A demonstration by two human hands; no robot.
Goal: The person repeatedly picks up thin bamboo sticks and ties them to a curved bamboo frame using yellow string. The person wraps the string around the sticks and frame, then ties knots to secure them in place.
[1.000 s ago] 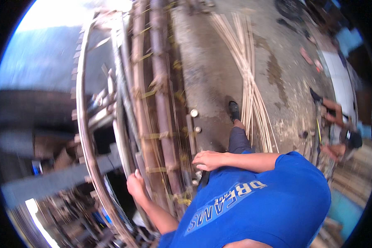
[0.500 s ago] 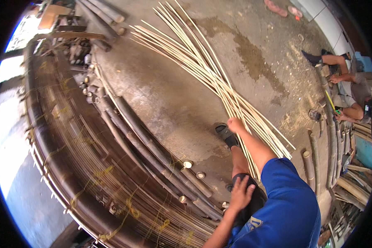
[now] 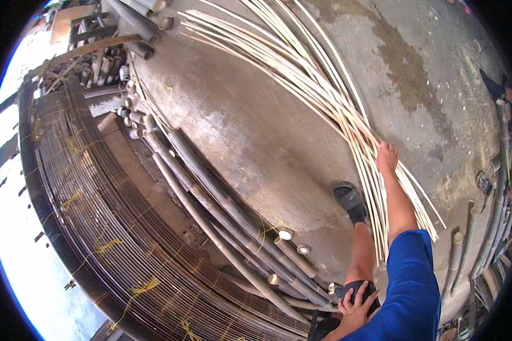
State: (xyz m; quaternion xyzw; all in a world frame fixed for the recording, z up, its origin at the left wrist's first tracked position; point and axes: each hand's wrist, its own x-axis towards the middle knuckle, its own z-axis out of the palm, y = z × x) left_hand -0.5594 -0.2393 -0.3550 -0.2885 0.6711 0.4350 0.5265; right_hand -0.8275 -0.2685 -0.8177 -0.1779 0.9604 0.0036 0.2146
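Right hand reaches down to the bundle of pale split strips fanned across the concrete floor; fingers lie on the strips near where they cross, but whether they are closed round any of them cannot be told from this angle. Left hand rests on the knee, fingers spread flat and holding nothing. The strips run from the upper left of the floor down to just past the sandalled foot, ends splayed. Judging by their thinness and bow, they are light, springy and whippy, likely smooth along the face with sharp edges; a long bundle would sag and scatter if lifted at one end, so a hold near the middle or at the gathered crossing looks soundest. Dark poles lie stacked beside, cut ends showing. A curved lattice frame tied with yellow cord stands at left. No packages, labels or signs visible.
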